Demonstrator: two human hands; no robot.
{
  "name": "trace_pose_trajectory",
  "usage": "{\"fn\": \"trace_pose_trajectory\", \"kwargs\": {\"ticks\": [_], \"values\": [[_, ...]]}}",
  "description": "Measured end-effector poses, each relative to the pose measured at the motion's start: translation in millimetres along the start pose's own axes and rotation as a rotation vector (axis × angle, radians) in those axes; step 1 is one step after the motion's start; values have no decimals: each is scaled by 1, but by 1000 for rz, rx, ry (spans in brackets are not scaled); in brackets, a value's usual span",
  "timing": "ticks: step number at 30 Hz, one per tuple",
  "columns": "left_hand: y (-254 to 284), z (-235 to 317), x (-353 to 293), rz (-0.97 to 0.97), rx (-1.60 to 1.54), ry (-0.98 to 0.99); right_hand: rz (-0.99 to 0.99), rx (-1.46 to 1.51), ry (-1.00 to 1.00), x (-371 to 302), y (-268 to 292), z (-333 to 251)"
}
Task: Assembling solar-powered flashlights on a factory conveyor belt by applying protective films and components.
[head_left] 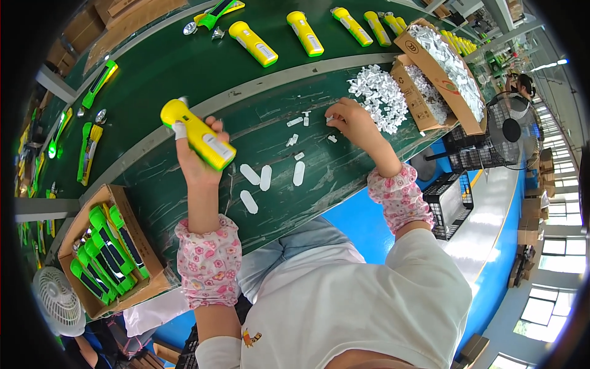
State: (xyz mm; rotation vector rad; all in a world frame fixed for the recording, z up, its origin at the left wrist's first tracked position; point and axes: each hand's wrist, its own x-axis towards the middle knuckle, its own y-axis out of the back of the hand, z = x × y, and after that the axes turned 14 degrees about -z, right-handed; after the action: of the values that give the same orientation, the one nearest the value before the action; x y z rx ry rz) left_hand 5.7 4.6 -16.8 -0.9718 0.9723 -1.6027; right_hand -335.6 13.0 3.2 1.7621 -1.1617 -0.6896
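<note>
A yellow flashlight with a wide round head lies tilted across my left hand, fingers wrapped round its body. White tape or a cloth band covers my left thumb. Over the green workbench, my right hand pinches a small white plastic piece, partly hidden by the fingertips. Several similar small pieces lie scattered to its left. Nearer me are several flat white oblong strips. A heap of white pieces spreads just beyond my right hand.
Cardboard boxes full of white pieces stand at the right. Beyond a metal rail, yellow flashlights lie along a green belt. At left, a carton holds green flashlights, near a white fan. A black crate sits lower right.
</note>
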Motion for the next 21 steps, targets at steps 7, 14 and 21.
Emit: {"fn": "trace_pose_trajectory", "kwargs": {"ticks": [7,14,21], "values": [[12,-14,5,95,146,-4,-118,175,-154,20,0,-2],[-14,-22,-3,-76,196,40,-27,262,-92,39,14,-22],[-21,-21,-7,-81,352,54,-122,361,234,85,12,-82]]}}
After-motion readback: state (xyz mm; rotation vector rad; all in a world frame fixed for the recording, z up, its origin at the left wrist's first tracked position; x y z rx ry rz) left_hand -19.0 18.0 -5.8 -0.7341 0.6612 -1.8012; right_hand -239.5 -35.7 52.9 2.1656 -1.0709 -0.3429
